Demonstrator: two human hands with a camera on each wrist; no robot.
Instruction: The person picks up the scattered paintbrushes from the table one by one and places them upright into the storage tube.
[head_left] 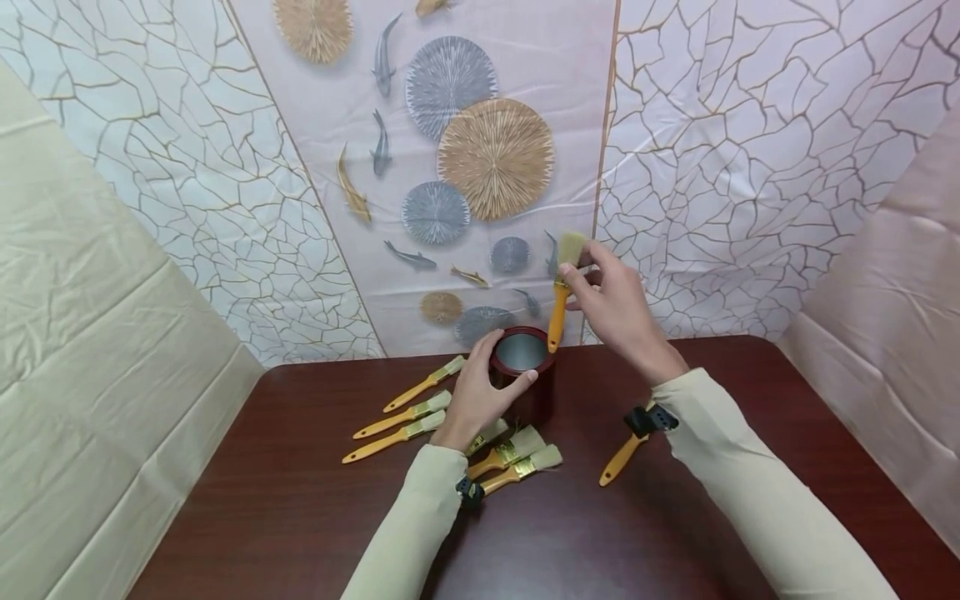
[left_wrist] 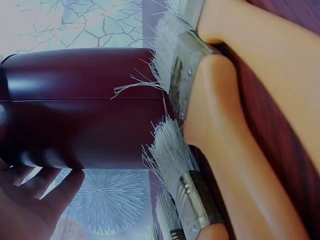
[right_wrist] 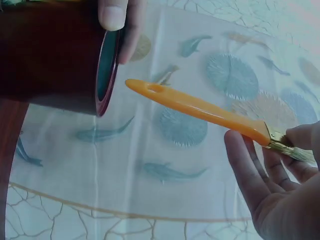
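Note:
My right hand pinches a paintbrush near its metal band, with the bristles up and the yellow handle hanging down. The handle's end is just above and to the right of the rim of a dark red canister. In the right wrist view the whole handle shows, pointing at the canister's mouth. My left hand grips the canister near its top, thumb on the near side and fingers round the left. The canister stands upright with a grey inside, no brush showing in it.
Three paintbrushes lie on the dark wooden table left of the canister. Three more lie partly under my left wrist. Another brush shows below my right wrist. A patterned cloth hangs behind the table.

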